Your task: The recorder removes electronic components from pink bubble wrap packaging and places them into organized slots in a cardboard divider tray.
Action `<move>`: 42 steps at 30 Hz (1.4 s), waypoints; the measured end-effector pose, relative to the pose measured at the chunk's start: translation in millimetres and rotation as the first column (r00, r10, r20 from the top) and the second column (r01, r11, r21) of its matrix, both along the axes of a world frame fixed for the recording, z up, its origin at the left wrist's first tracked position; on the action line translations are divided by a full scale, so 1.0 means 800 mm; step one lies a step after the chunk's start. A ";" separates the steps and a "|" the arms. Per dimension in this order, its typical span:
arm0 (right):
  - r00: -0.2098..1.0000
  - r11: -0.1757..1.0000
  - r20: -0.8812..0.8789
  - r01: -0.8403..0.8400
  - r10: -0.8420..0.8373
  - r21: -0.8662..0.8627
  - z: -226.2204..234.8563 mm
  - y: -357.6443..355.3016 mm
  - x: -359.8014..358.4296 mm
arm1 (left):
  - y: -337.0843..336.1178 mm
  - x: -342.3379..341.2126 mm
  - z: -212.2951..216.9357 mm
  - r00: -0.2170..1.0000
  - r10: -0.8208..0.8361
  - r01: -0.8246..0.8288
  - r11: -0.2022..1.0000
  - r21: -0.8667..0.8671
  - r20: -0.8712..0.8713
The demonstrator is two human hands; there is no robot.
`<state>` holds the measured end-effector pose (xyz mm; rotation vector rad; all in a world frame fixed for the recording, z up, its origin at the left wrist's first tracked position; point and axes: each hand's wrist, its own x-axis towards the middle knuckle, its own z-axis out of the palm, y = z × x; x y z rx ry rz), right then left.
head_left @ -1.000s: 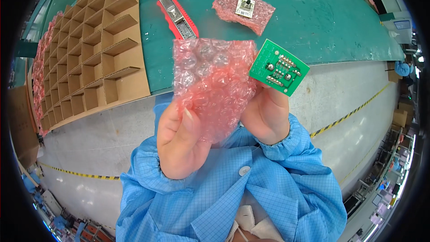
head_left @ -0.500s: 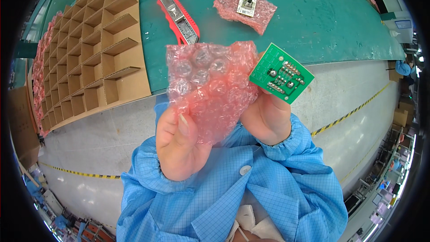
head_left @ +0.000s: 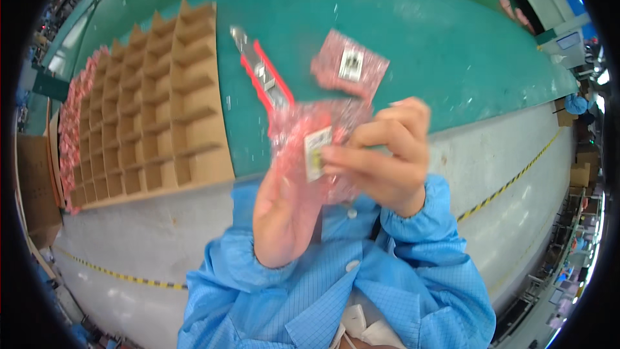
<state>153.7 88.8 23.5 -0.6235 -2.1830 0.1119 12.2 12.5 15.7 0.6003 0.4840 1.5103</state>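
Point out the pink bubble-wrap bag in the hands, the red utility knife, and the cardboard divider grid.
pink bubble-wrap bag (head_left: pixel 303 130), head view, upper left part.
red utility knife (head_left: pixel 266 81), head view, middle of handle.
cardboard divider grid (head_left: pixel 161 110), head view, a central partition.

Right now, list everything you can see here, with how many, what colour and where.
bubble-wrap pouch: one, pink with a small label, held up between both hands
wrapped packet: one, pink with a label, lying on the green mat beyond the hands
utility knife: one, red and silver, on the mat left of the packet
divider box: one, brown cardboard grid of cells, at the mat's left
pink packets: a row, count unclear, along the box's far left side
mat: one, green, covering the table top
sleeves: two, light blue
left hand: one, under the pouch
right hand: one, fingers on the pouch label
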 end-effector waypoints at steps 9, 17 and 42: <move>0.956 0.725 -0.182 -0.292 0.228 -0.624 0.032 0.058 -0.006 | 0.053 -0.019 -0.009 0.869 0.052 0.071 0.971 0.229 -0.493; 0.988 0.879 -0.127 0.019 -0.090 -0.476 -0.018 0.414 0.064 | 0.019 -0.070 0.015 0.603 0.146 0.206 0.921 0.330 -0.784; 0.988 0.945 0.117 0.131 -0.100 -0.301 0.043 0.207 0.131 | 0.160 -0.543 0.051 -0.689 -0.410 -0.568 0.818 0.093 -0.598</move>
